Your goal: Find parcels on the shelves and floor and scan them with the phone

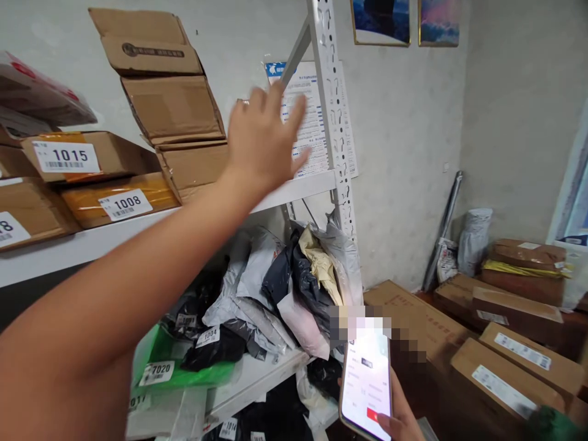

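My left hand (264, 138) is raised with its fingers spread, in front of the upper shelf's right end and a printed notice (316, 122) on the wall. It holds nothing and is slightly blurred. Low on the right, my right hand (400, 410) is closed round a smartphone (364, 386), its thumb over the lower part of the lit screen. Left of my raised hand stands an opened cardboard box (172, 110) with its flaps up. Taped parcels (87, 156) labelled 1015 and 1008 lie beside it.
A white metal rack post (337, 110) rises near my left hand. Below, the middle shelf (261, 376) bears several plastic mailing bags (257, 263) and a green package (206, 375) labelled 7020. Cardboard boxes (505, 380) cover the floor at the right. A wrapped pole (443, 233) leans in the corner.
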Available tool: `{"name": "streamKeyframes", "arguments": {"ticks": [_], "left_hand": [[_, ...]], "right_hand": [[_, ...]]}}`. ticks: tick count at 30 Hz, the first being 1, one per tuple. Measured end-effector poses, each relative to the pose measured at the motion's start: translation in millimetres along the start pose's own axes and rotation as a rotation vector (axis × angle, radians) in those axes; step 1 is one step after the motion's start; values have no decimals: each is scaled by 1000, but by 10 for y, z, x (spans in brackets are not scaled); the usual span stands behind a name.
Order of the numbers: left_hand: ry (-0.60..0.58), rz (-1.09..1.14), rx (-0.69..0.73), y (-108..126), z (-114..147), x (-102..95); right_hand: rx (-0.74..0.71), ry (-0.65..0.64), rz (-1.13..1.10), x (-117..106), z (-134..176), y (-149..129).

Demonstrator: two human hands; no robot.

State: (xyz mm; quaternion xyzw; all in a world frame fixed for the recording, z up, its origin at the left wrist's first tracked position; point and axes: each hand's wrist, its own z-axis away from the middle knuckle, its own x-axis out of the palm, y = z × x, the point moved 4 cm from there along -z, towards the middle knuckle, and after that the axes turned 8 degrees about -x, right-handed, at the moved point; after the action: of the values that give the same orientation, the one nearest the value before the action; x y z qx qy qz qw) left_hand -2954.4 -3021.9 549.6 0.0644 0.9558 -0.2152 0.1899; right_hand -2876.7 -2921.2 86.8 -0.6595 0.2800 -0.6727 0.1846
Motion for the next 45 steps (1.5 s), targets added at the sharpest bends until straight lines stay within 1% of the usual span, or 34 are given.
{"name": "streamKeyframes", "arguments": {"ticks": [1,2,3,4,5,6,7,8,9,10,11,12,13,15,17,19,21,24,32,35,37,41,43,45], "left_hand": [[-49,133,112,93,403,-35],[-122,303,163,160,855,-54],[-247,476,166,213,1336,-36],[-396,617,125,254,1825,17],[-553,727,28,278,2301,102],[-671,829,-109,287,2740,201],[-771,926,-288,284,3133,320],[-822,1024,-503,269,3470,444],[-829,1123,-694,262,3744,562],[-868,1248,-864,282,3972,682],[-933,1396,-1022,325,4157,795],[-1001,1551,-1147,383,4297,888],[-1072,1700,-1246,445,4404,960],[-1188,1922,-1379,538,4553,1045],[-1251,2035,-1465,570,4671,1080],[-1264,2095,-1538,560,4783,1091],[-1200,2121,-1590,519,4878,1102],[-1112,2105,-1625,465,4978,1128],[-1062,2041,-1659,425,5067,1210],[-1048,2017,-1709,399,5101,1253],[-1020,2006,-1745,375,5115,1279],[-951,2046,-1751,343,5100,1305],[-942,2053,-1760,342,5094,1309],[-945,2056,-1767,349,5088,1315]], "right_hand": [[-17,6,-16,51,-7,30],[-23,7,-38,112,-8,55],[-11,-1,-62,182,-4,79],[14,-17,-85,256,3,104],[46,-34,-103,328,10,130],[84,-48,-112,393,14,164],[126,-58,-109,449,15,206],[166,-66,-98,496,12,258],[196,-69,-81,535,5,319],[217,-67,-59,569,-4,389],[228,-66,-30,602,-14,465],[228,-69,2,639,-21,546],[218,-73,33,678,-27,629],[198,-71,81,758,-27,800],[189,-52,100,825,-20,964],[176,-25,114,862,-16,1102],[155,-12,131,872,-22,1207],[110,-10,179,856,-49,1316],[4,-50,337,865,-130,1534],[25,-64,320,800,-164,1608],[47,-125,276,744,-197,1633],[63,-325,241,670,-255,1607],[71,-375,257,646,-273,1582],[66,-397,276,630,-281,1560]]}}
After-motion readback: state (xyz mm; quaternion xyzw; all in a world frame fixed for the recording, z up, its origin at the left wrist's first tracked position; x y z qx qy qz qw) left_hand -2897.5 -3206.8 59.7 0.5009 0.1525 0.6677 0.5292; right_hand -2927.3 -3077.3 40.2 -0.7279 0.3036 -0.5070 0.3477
